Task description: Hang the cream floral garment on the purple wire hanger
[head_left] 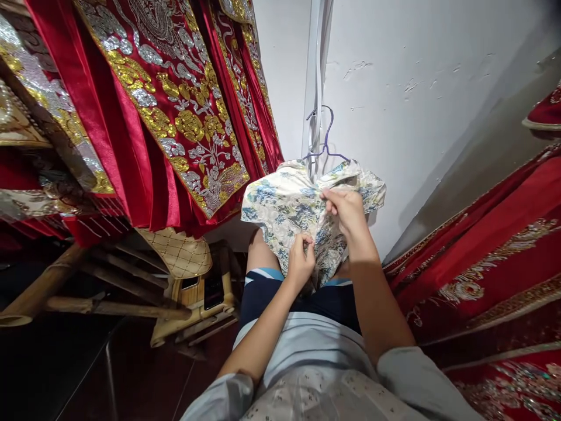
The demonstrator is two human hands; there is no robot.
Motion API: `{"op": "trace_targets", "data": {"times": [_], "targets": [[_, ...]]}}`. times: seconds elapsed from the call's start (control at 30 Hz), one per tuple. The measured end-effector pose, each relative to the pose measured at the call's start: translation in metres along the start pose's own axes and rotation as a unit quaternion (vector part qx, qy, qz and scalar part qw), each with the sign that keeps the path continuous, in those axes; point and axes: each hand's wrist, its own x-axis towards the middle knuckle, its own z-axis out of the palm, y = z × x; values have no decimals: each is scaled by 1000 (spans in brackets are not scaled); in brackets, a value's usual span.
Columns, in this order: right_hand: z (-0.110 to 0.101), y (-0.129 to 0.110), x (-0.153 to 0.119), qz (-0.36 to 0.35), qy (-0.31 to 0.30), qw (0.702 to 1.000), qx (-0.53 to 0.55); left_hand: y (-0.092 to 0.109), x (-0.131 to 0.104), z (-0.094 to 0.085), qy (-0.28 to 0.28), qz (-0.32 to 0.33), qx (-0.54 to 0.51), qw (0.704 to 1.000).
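Observation:
A short-sleeved floral shirt, cream with blue and yellow flowers, hangs on a purple wire hanger in front of me. Its lower part drapes down between my legs. My right hand pinches the shirt's front edge just below the collar. Lower down, my left hand has its fingers closed on the front of the same shirt. Any button under the fingertips is too small to make out.
Red satin costumes with gold and silver sequins hang at the left. More red embroidered cloth hangs at the right. A bamboo stool bearing a dark phone stands by my left leg. The white wall is behind the shirt.

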Motion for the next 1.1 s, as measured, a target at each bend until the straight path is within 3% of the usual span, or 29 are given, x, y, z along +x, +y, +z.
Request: {"op": "trace_targets", "data": {"times": [0.17, 0.37, 0.47, 0.57, 0.63, 0.73, 0.83, 0.93, 1.0, 1.1], "targets": [[14, -26, 39, -2, 26, 998, 56, -6, -5, -1, -10, -2, 3, 1000], [17, -25, 27, -58, 25, 997, 37, -12, -17, -5, -18, -33, 16, 999], [12, -17, 14, -70, 13, 997, 20, 9, 10, -14, -13, 0, -23, 1000], [9, -20, 7, -89, 0, 996, 2, 49, 63, -27, 31, 124, -32, 991], [7, -25, 7, -104, -16, 994, -7, 77, 100, -35, 42, 206, 20, 977], [6, -28, 11, -122, -23, 992, -6, 105, 141, -43, 12, 289, 115, 950], [7, -16, 15, -123, -18, 992, -4, 115, 155, -47, -8, 327, 198, 924], [12, 4, 14, -108, -4, 994, 4, 113, 154, -50, -7, 333, 221, 917], [15, 16, 9, -87, 6, 996, -10, 111, 152, -55, 15, 325, 203, 924], [15, 29, -7, -54, -17, 996, -68, 110, 156, -75, 96, 289, 150, 941]]}}
